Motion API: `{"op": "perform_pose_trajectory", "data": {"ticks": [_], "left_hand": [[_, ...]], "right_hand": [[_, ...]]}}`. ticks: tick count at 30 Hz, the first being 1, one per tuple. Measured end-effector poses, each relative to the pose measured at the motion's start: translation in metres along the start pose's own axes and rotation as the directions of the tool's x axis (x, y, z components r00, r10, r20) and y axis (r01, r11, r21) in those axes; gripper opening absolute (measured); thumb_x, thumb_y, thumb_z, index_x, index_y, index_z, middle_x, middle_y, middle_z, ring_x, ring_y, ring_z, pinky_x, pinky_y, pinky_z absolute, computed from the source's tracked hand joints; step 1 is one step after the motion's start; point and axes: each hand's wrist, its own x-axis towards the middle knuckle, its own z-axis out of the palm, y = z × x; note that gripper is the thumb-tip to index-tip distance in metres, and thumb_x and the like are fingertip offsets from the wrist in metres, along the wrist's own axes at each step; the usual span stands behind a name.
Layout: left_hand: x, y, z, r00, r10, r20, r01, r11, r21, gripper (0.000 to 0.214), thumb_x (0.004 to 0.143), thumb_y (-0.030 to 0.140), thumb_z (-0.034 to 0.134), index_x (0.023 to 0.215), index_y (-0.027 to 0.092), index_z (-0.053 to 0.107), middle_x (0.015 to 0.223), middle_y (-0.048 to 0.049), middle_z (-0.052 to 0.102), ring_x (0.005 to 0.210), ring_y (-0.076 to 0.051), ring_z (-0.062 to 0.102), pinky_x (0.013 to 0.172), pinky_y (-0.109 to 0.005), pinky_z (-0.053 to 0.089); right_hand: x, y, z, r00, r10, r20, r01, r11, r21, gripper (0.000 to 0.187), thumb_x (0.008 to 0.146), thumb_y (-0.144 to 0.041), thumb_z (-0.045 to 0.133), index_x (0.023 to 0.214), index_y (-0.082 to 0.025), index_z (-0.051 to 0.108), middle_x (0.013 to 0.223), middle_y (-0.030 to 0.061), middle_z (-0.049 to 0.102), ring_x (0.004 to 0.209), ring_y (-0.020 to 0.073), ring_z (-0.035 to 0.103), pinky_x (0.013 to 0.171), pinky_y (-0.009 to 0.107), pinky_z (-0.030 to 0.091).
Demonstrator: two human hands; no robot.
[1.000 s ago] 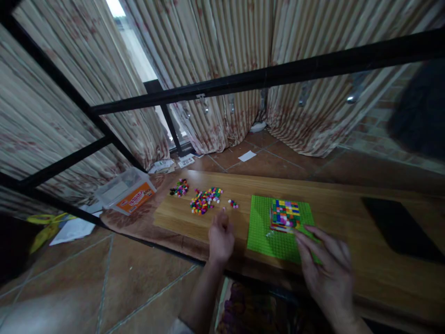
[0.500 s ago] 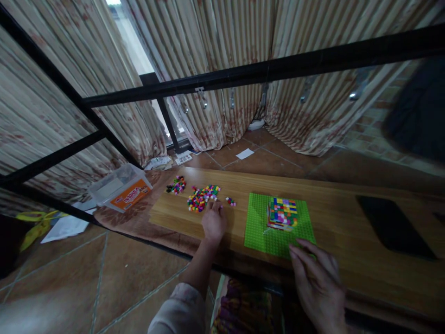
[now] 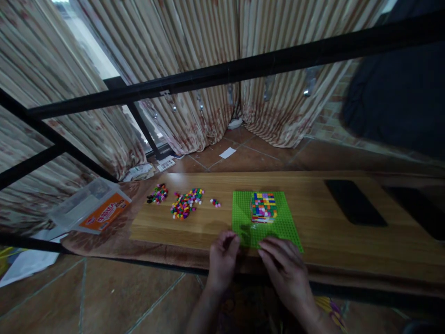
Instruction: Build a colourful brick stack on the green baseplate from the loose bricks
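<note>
A green baseplate [image 3: 243,218] lies on a wooden board [image 3: 330,232]. A low block of many-coloured small bricks [image 3: 263,206] stands on the plate's far half. My left hand [image 3: 222,260] is at the plate's front left corner. Its fingers are curled together in a pinch, and what they hold is too small to make out. My right hand [image 3: 283,269] rests beside it at the plate's front edge, fingers stretched out and holding nothing. A pile of loose coloured bricks [image 3: 186,204] lies left of the plate, with a smaller pile [image 3: 157,194] further left and a few stray bricks [image 3: 215,202] nearer.
A clear plastic box with an orange label [image 3: 93,208] sits at the board's left end. A flat black slab [image 3: 354,203] lies on the board to the right. Black metal bars [image 3: 243,69] cross in front of striped curtains. Papers lie on the tiled floor.
My left hand has drawn back from the loose brick pile to the plate's front left corner. My right hand has shifted left along the plate's front edge. The view has swung right.
</note>
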Motion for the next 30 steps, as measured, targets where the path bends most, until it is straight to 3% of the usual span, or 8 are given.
{"op": "perform_pose_trajectory", "data": {"ticks": [2, 5, 13, 17, 23, 26, 30], "left_hand": [[-0.015, 0.006, 0.011, 0.987, -0.075, 0.143, 0.091, 0.99, -0.11, 0.022, 0.074, 0.037, 0.069, 0.078, 0.016, 0.064, 0.067, 0.0012, 0.061, 0.062, -0.011, 0.054, 0.063, -0.022, 0.044], [-0.022, 0.019, 0.017, 0.95, -0.194, 0.246, 0.252, 0.941, -0.228, 0.027, 0.067, 0.038, 0.075, 0.076, 0.015, 0.066, 0.062, 0.0016, 0.06, 0.058, -0.009, 0.053, 0.06, -0.021, 0.043], [-0.018, 0.028, 0.015, 0.827, -0.414, 0.38, 0.539, 0.775, -0.329, 0.031, 0.058, 0.029, 0.084, 0.08, 0.013, 0.069, 0.064, -0.0006, 0.065, 0.056, -0.008, 0.057, 0.057, -0.019, 0.043], [-0.022, 0.028, 0.022, 0.791, -0.46, 0.403, 0.605, 0.688, -0.402, 0.031, 0.055, 0.025, 0.086, 0.081, 0.013, 0.071, 0.068, -0.001, 0.068, 0.058, -0.007, 0.059, 0.062, -0.019, 0.045], [-0.023, 0.032, 0.032, 0.822, -0.403, 0.403, 0.554, 0.733, -0.395, 0.033, 0.063, 0.034, 0.081, 0.088, 0.013, 0.073, 0.084, -0.006, 0.072, 0.064, -0.009, 0.061, 0.06, -0.02, 0.046], [-0.019, 0.033, 0.032, 0.872, -0.382, 0.305, 0.476, 0.806, -0.352, 0.037, 0.062, 0.038, 0.081, 0.09, 0.014, 0.073, 0.096, -0.0083, 0.072, 0.064, -0.009, 0.061, 0.056, -0.019, 0.043], [-0.011, 0.03, 0.024, 0.936, -0.323, 0.143, 0.351, 0.898, -0.265, 0.032, 0.061, 0.036, 0.08, 0.084, 0.015, 0.074, 0.084, -0.0057, 0.073, 0.057, -0.007, 0.057, 0.055, -0.019, 0.041]], "right_hand": [[0.003, -0.005, -0.001, 0.999, -0.018, 0.038, 0.017, 0.999, 0.038, 0.019, 0.087, -0.023, 0.06, 0.104, -0.028, 0.066, 0.098, 0.0033, 0.069, 0.09, 0.0195, 0.062, 0.076, 0.035, 0.05], [0.007, -0.011, -0.004, 0.997, -0.028, 0.076, 0.022, 0.996, 0.081, 0.018, 0.09, -0.023, 0.056, 0.103, -0.028, 0.067, 0.094, 0.0032, 0.068, 0.086, 0.0181, 0.063, 0.072, 0.033, 0.051], [0.012, -0.015, -0.019, 0.993, -0.011, 0.117, 0.0, 0.996, 0.093, 0.018, 0.091, -0.024, 0.053, 0.102, -0.028, 0.067, 0.091, 0.0034, 0.067, 0.084, 0.0178, 0.062, 0.07, 0.031, 0.051], [0.014, -0.011, -0.024, 0.993, -0.018, 0.117, 0.01, 0.998, 0.068, 0.018, 0.091, -0.024, 0.055, 0.104, -0.028, 0.067, 0.092, 0.0031, 0.067, 0.086, 0.018, 0.061, 0.072, 0.032, 0.051], [0.021, 0.001, -0.026, 0.997, 0.029, 0.067, -0.036, 0.994, 0.104, 0.015, 0.09, -0.026, 0.055, 0.098, -0.027, 0.068, 0.092, 0.0034, 0.067, 0.087, 0.0177, 0.061, 0.074, 0.032, 0.051], [0.033, 0.009, -0.026, 0.994, 0.11, 0.002, -0.109, 0.981, 0.158, 0.014, 0.09, -0.029, 0.056, 0.095, -0.026, 0.069, 0.092, 0.0035, 0.066, 0.089, 0.018, 0.06, 0.076, 0.033, 0.051], [0.053, 0.022, -0.023, 0.988, 0.144, -0.064, -0.136, 0.984, 0.112, 0.016, 0.088, -0.033, 0.058, 0.093, -0.029, 0.072, 0.094, 0.0035, 0.064, 0.093, 0.0194, 0.058, 0.08, 0.036, 0.049]]}}
